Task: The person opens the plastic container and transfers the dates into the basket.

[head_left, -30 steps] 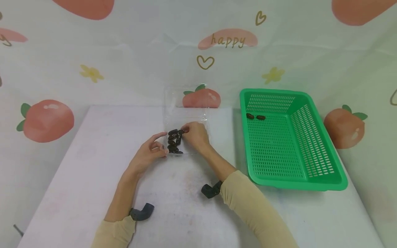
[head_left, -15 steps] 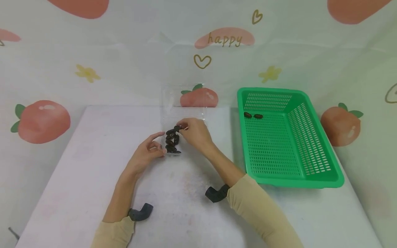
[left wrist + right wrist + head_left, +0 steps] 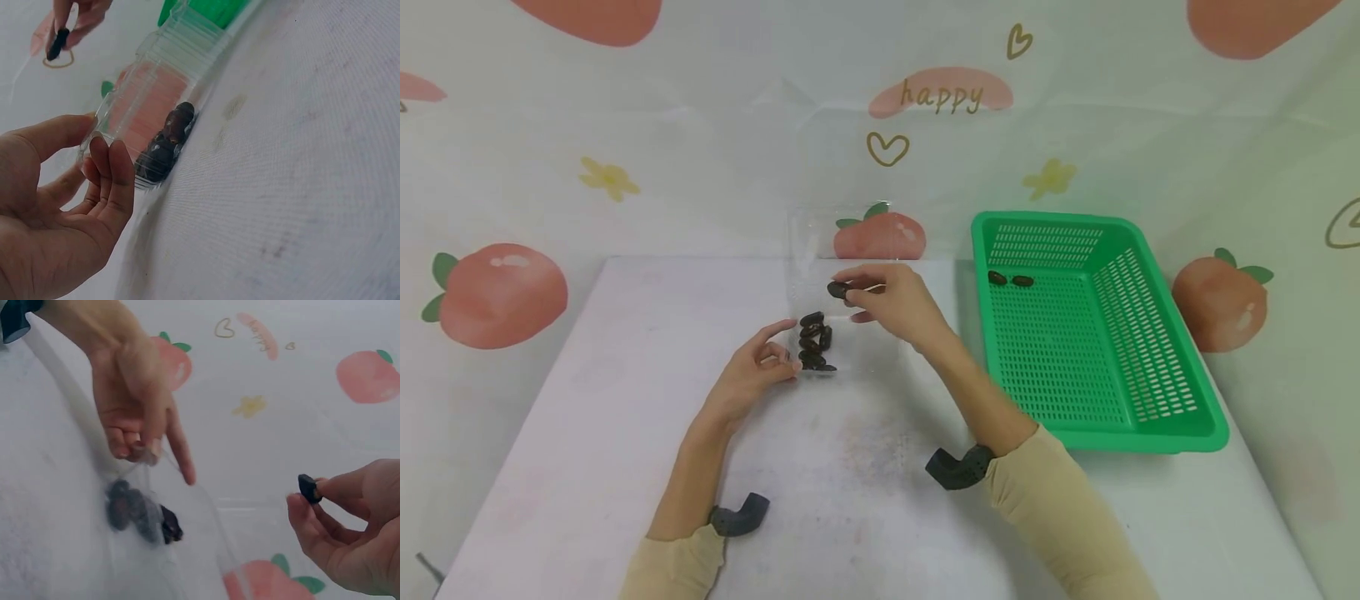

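A clear plastic clamshell box (image 3: 868, 354) lies with its lid up on the white table. Several dark brown, glossy dates (image 3: 812, 342) fill its left side, clustered in a rough column. My left hand (image 3: 748, 375) holds the box's left wall, index finger at the far corner and thumb at the near one. Above the far part of the box, my right hand (image 3: 898, 304) pinches one dark date (image 3: 837, 290) between thumb and fingertips. The right wrist view shows this date (image 3: 309, 488) held clear of the others.
To the right of the box stands a green plastic basket (image 3: 1198, 358). Two dates (image 3: 1022, 281) lie in its far left corner. A printed white cloth (image 3: 722, 175) hangs behind the table. Dark wrist mounts (image 3: 741, 514) sit on both forearms.
My right hand has lifted a date from the top of the cluster and moved it up and away, towards the lid. The left hand stays on the box.
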Motion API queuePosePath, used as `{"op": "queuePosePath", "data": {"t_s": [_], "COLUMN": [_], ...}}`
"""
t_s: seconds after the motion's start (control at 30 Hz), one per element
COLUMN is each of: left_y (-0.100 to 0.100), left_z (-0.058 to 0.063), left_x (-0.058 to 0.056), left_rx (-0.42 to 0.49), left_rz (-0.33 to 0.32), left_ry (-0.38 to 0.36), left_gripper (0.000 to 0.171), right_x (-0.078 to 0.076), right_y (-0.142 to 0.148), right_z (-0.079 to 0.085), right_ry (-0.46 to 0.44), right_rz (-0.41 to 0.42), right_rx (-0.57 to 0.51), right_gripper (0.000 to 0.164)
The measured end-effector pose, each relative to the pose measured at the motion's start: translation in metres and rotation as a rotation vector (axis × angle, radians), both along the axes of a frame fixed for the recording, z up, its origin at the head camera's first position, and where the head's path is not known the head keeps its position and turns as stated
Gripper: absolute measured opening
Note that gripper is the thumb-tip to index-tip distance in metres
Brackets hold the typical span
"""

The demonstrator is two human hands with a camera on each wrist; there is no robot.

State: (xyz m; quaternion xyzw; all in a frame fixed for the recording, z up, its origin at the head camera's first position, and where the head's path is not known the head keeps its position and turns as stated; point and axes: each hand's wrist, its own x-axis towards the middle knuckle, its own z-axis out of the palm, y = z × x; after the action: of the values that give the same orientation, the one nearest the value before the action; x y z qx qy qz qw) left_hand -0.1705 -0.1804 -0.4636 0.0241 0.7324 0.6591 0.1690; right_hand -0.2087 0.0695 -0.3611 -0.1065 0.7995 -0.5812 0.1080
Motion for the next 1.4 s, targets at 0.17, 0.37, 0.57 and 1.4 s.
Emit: {"op": "queuePosePath", "data": {"t_s": [0.17, 0.37, 0.57, 1.4], "left_y": [0.000, -0.001, -0.001, 0.000], "left_z": [0.000, 0.001, 0.001, 0.002], "left_x": [0.001, 0.001, 0.002, 0.001], "left_rx": [0.006, 0.004, -0.001, -0.004], "left_rz": [0.004, 0.008, 0.006, 0.012], "left_ry": [0.003, -0.009, -0.011, -0.010], "left_gripper": [0.068, 0.069, 0.069, 0.068], "right_x": [-0.003, -0.005, -0.006, -0.023], "right_y": [0.022, 0.055, 0.084, 0.177], "right_z": [0.009, 0.015, 0.021, 0.008], "right_ry": [-0.039, -0.120, -0.164, -0.168], "right_rz": [-0.009, -0.021, -0.109, -0.235], "right_rx": [-0.152, -0.273, -0.299, -0.153], "right_gripper": [0.024, 0.027, 0.029, 0.045]}}
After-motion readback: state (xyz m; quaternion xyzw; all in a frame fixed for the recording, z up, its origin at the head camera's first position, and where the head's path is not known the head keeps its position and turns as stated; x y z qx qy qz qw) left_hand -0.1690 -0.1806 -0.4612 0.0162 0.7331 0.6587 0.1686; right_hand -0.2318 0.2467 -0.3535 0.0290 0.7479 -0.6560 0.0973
